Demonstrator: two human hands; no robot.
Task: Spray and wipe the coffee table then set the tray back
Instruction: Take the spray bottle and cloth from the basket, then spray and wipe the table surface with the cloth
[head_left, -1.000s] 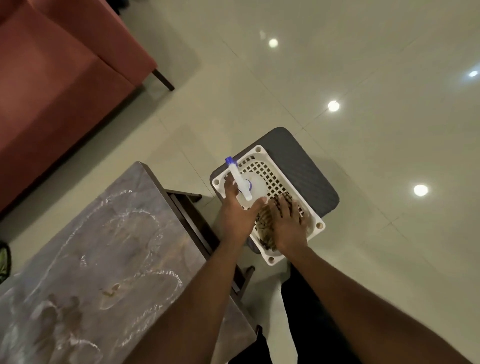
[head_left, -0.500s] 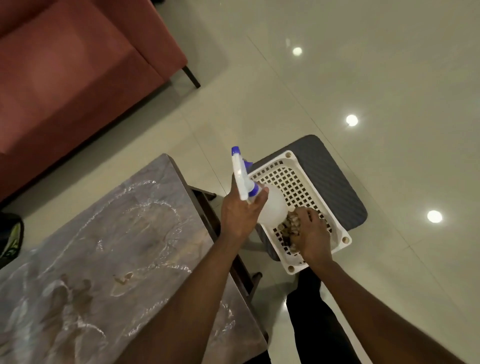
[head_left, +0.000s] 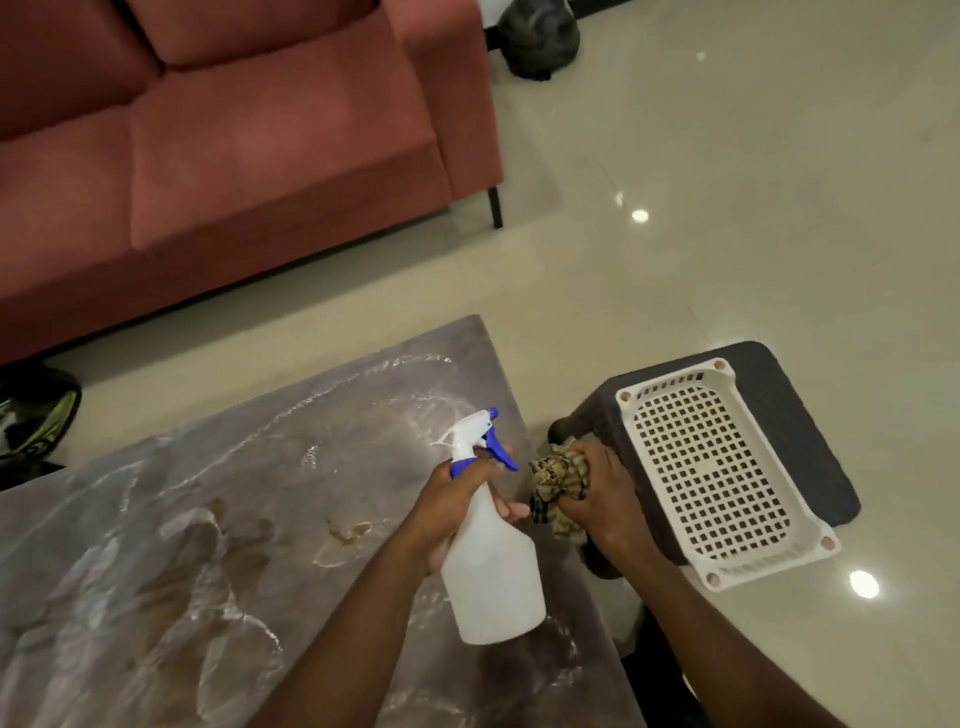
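Over the right-hand end of the coffee table (head_left: 218, 545), the left hand (head_left: 457, 499) grips the neck of a white spray bottle (head_left: 493, 571), fingers curled round just under the blue-and-white trigger head; nozzle points left across the tabletop. Bottle body hangs tilted above the table's right edge. Whether a finger sits on the trigger, cannot tell.

Right hand (head_left: 602, 499) just beside it, off the table edge, fingers closed round a bunched checked cloth (head_left: 558, 483). Cloth is in the air between table edge and stool, near the left hand's fingertips; touching or not, cannot tell.

Tabletop: dark marbled slab with pale swirls and a few brownish smears near the middle. Far corner and right edge fully visible; left and near ends run out of view.

Tray (head_left: 722, 473): white perforated plastic, sits on a dark stool (head_left: 810, 441) on the floor right of the table, overhanging the stool's near end. Narrow gap between stool and table edge; the right hand occupies it.

Around: red sofa (head_left: 234, 145) beyond the table, a strip of bare tile floor (head_left: 727, 208) between them. Wide tile to the right and far side of the stool. Dark bag (head_left: 537, 36) on the floor past the sofa's arm. Shoe (head_left: 41, 421) at the left edge, just beyond the table.
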